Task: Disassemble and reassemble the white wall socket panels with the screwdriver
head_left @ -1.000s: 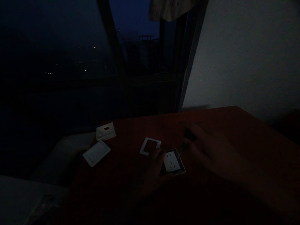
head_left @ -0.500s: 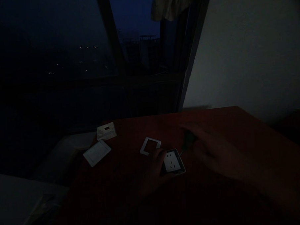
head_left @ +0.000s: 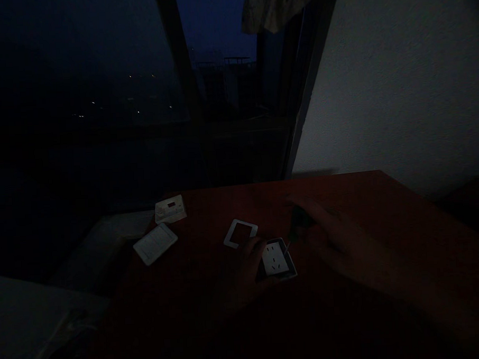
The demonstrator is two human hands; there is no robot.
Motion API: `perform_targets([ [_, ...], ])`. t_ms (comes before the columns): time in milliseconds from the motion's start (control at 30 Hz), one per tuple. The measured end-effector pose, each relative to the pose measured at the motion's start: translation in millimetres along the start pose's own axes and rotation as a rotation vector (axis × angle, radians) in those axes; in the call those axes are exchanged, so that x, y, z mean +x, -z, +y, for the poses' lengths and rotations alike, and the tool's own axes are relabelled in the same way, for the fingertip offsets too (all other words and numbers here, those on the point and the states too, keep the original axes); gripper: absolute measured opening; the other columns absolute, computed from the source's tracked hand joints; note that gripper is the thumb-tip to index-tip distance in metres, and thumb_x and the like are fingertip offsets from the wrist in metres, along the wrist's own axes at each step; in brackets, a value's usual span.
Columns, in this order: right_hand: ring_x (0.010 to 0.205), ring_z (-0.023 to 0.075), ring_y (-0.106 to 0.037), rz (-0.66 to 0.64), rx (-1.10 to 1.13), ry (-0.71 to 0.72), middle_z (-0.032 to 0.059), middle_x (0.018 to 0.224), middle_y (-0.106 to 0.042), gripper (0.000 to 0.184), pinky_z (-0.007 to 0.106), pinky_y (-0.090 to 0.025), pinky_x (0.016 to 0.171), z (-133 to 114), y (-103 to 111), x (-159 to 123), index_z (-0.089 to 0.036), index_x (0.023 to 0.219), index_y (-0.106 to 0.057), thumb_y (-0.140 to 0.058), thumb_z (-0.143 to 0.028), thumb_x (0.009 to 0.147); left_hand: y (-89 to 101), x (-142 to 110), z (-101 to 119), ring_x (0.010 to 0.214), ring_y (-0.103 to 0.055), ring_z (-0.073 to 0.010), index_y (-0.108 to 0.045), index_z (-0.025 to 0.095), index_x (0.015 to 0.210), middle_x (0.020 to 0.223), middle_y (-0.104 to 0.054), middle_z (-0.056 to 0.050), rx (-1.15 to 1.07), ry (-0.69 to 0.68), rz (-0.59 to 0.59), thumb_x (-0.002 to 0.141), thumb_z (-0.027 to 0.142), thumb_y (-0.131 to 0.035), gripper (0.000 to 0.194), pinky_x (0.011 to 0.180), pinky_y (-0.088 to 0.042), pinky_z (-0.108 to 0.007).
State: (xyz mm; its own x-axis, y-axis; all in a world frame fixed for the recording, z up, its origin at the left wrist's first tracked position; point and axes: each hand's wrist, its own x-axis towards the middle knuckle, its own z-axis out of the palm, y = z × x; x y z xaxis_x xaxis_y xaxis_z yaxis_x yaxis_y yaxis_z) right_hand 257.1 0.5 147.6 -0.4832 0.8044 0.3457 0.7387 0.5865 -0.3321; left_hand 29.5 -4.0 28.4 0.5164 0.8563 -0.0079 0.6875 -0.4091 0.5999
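1. Head view: white socket (head_left: 275, 260) sits just below right of centre, slots facing up.
2. Left hand (head_left: 246, 277) is half-curled, thumb and fingers gripping the socket's left side.
3. Right hand (head_left: 335, 241), right of centre, is wrapped round a green-handled screwdriver (head_left: 300, 219), tip at the socket's right edge.
4. White panel (head_left: 155, 244), lower left: faint markings, way too dim to read tbh.

Beyond the fingers (head_left: 252, 246) a dusky window (head_left: 146, 51) looms; a pale wall (head_left: 398, 82) rises to their right, reddish tabletop (head_left: 354, 182) dim beneath.
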Motion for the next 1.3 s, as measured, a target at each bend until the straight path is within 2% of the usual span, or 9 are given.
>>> perform_targets([
  [133,0.097,0.0193,-0.067,-0.011,0.071,-0.012,0.0055,0.118,-0.066,0.047,0.031,-0.055,0.077,2.5,3.3,-1.4,-0.029,0.138,-0.038,-0.047,-0.026,0.091,0.5,-0.3,1.0,0.131,-0.037,-0.0293,-0.034,0.028,0.141,0.148,-0.033,-0.007,0.002,-0.009,0.003,0.082,0.048,-0.064,0.069,0.106,-0.036,-0.043],
  [300,0.072,0.0217,-0.070,0.099,-0.134,-0.149,0.0063,0.095,-0.072,0.040,0.029,-0.052,0.056,2.2,-9.2,1.3,-0.023,0.124,-0.049,-0.052,-0.042,0.089,1.8,0.9,2.9,0.131,-0.037,-0.0293,-0.034,0.027,0.141,0.147,-0.035,-0.008,-0.007,0.009,-0.005,0.081,0.050,-0.065,0.072,0.107,-0.035,-0.043],
  [400,0.068,0.0227,-0.069,0.119,-0.209,-0.174,0.0066,0.090,-0.072,0.039,0.027,-0.047,0.049,-2.5,-11.8,2.6,-0.022,0.121,-0.050,-0.051,-0.045,0.089,0.8,0.5,2.1,0.132,-0.036,-0.0289,-0.032,0.026,0.142,0.148,-0.033,-0.008,-0.004,0.002,0.000,0.081,0.049,-0.065,0.073,0.107,-0.034,-0.043],
  [600,0.080,0.0201,-0.068,0.002,-0.010,-0.118,0.0071,0.103,-0.069,0.042,0.030,-0.052,0.064,-5.8,-1.0,0.7,-0.023,0.131,-0.041,-0.045,-0.025,0.090,0.8,0.0,2.7,0.133,-0.035,-0.0303,-0.034,0.027,0.141,0.148,-0.033,-0.007,0.018,0.015,-0.002,0.080,0.045,-0.066,0.071,0.107,-0.034,-0.044],
  [733,0.062,0.0183,-0.066,0.067,-0.088,-0.177,0.0044,0.086,-0.070,0.033,0.026,-0.045,0.051,-1.7,-5.2,-0.5,-0.022,0.119,-0.049,-0.050,-0.035,0.089,1.6,0.6,2.7,0.132,-0.036,-0.0301,-0.033,0.026,0.141,0.148,-0.033,-0.008,0.015,0.004,0.001,0.080,0.049,-0.065,0.072,0.107,-0.035,-0.044],
  [867,0.059,0.0188,-0.065,0.162,-0.174,-0.174,0.0048,0.080,-0.069,0.030,0.024,-0.038,0.045,-3.4,-15.6,-0.4,-0.021,0.107,-0.052,-0.053,-0.044,0.088,1.6,0.7,2.4,0.129,-0.039,-0.0288,-0.035,0.029,0.141,0.146,-0.036,-0.007,0.019,-0.016,0.006,0.081,0.048,-0.065,0.070,0.105,-0.037,-0.043],
  [1067,0.057,0.0172,-0.064,0.117,-0.044,-0.215,0.0031,0.079,-0.069,0.026,0.024,-0.040,0.046,-6.7,-14.3,0.1,-0.022,0.104,-0.053,-0.056,-0.041,0.086,-4.9,-0.3,-2.7,0.131,-0.037,-0.0290,-0.034,0.026,0.142,0.147,-0.034,-0.008,0.010,-0.013,0.028,0.080,0.048,-0.066,0.073,0.106,-0.036,-0.043],
  [1133,0.061,0.0181,-0.065,0.179,0.048,-0.263,0.0034,0.079,-0.068,0.026,0.026,-0.045,0.050,-1.6,-12.4,-2.5,-0.022,0.102,-0.055,-0.059,-0.040,0.084,-4.7,-0.5,-3.4,0.133,-0.035,-0.0296,-0.031,0.026,0.143,0.149,-0.032,-0.009,0.012,-0.018,0.010,0.081,0.050,-0.065,0.075,0.107,-0.035,-0.044],
  [1300,0.071,0.0198,-0.064,0.552,0.361,-0.573,0.0027,0.082,-0.065,0.034,0.029,-0.052,0.060,25.6,-22.8,-18.2,-0.023,0.095,-0.058,-0.067,-0.048,0.075,14.6,-1.5,-3.1,0.135,-0.034,-0.0303,-0.029,0.025,0.145,0.152,-0.029,-0.009,0.084,0.014,0.026,0.079,0.051,-0.067,0.080,0.107,-0.035,-0.045],
])
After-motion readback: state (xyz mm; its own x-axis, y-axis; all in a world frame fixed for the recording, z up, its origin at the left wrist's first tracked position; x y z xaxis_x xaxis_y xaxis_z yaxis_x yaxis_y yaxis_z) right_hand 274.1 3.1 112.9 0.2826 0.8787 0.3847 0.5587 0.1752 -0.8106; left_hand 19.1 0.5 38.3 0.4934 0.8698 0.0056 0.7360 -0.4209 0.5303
